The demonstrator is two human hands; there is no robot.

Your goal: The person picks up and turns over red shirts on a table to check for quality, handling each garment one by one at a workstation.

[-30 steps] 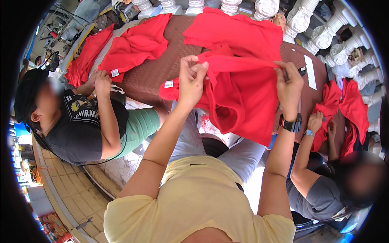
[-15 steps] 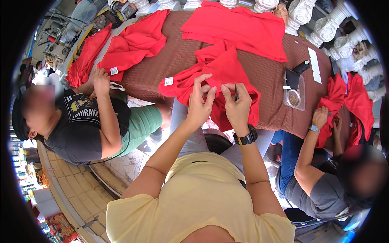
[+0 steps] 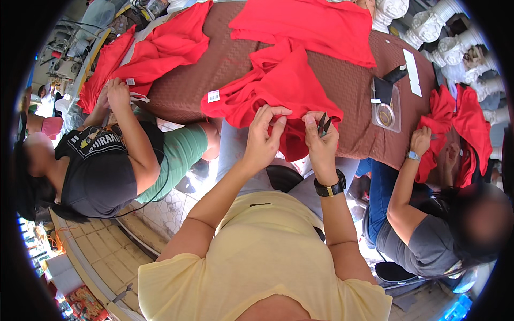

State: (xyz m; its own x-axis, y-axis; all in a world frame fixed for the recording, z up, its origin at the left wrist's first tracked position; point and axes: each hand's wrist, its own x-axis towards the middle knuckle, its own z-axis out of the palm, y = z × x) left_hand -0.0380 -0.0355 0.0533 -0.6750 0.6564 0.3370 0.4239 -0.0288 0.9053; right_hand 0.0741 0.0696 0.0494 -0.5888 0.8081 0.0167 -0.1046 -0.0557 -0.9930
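Observation:
A red garment [image 3: 294, 80] with a white label lies bunched at the table's near edge and hangs over it toward my lap. My left hand [image 3: 263, 136] is closed in a pinch on the garment's near edge. Just right of it, my right hand [image 3: 322, 144] holds small dark thread snips [image 3: 323, 124], their two pointed blades apart and pointing up. The thumb and forefinger of that hand also come together near the fabric; whether a thread is between them is too small to tell.
A brown cloth-covered table [image 3: 230, 59] carries another red garment [image 3: 305, 29] and a clear plastic box [image 3: 386, 115]. A white strip [image 3: 412, 72] lies beyond the box. Co-workers at left [image 3: 107, 166] and right [image 3: 423, 230] handle red garments. White balusters [image 3: 450, 51] stand behind.
My right hand has drawn slightly right, away from the left, and the snips' blades now show apart. The view has shifted so the table sits higher. The left hand keeps its pinch.

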